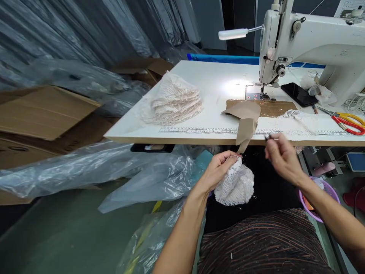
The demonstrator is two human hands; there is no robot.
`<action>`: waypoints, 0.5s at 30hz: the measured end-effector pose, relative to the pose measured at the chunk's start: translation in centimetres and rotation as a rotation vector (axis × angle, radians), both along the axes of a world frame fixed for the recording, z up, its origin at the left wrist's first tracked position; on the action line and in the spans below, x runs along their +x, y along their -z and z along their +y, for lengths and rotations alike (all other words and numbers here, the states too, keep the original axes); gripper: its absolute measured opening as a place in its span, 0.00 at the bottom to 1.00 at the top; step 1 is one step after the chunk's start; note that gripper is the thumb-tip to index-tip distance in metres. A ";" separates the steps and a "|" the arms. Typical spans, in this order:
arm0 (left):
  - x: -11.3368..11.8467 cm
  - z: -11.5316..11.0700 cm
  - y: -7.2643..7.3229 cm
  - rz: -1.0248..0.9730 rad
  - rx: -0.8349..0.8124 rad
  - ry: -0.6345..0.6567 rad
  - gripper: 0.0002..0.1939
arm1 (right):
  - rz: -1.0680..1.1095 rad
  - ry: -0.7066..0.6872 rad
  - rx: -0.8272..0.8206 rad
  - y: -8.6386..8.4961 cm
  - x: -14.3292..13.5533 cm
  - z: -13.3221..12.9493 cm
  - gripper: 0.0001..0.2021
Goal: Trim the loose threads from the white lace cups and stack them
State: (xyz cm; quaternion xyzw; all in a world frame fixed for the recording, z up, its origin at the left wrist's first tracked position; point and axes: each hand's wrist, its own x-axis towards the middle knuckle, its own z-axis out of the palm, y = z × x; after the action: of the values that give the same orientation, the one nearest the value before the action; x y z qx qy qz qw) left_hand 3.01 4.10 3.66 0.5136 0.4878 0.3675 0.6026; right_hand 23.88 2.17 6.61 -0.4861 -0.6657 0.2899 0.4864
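Observation:
Pinched between the fingers of my left hand (pixel 217 168) is the edge of a gathered white lace piece (pixel 236 187), which hangs over my lap in front of the table edge. My right hand (pixel 281 156) is closed on a small dark-tipped tool (pixel 267 137), mostly hidden by the fingers, so its kind is unclear. It is held apart from the lace, to the right. Just above my left hand, a brown paper strip (pixel 245 130) droops over the table edge. A stack of cream lace pieces (pixel 177 99) lies on the table at left.
A white sewing machine (pixel 316 42) stands at the right of the white table (pixel 211 74). Near it are a cardboard strip (pixel 273 109), a black phone (pixel 299 94) and scissors with red and yellow handles (pixel 349 123). Cardboard boxes (pixel 45 112) and plastic sheeting (pixel 159 171) fill the left.

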 end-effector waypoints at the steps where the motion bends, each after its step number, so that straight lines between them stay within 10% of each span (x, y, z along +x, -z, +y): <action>1: 0.0 0.0 -0.1 -0.003 -0.010 -0.003 0.17 | -0.038 -0.048 -0.055 1.1 -0.4 -0.7 0.13; 6: 0.1 -0.4 -0.9 0.119 0.081 0.030 0.17 | -0.139 -0.179 -0.122 4.1 -1.6 -1.4 0.15; 15: 0.1 -0.7 -1.3 0.153 0.159 0.082 0.16 | -0.282 -0.147 -0.153 3.9 -2.5 -0.6 0.26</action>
State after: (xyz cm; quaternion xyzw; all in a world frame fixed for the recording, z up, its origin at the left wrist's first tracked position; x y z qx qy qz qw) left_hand 3.14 3.44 4.96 0.6058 0.4802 0.3400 0.5356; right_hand 21.37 1.60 2.70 -0.5075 -0.7372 0.3032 0.3273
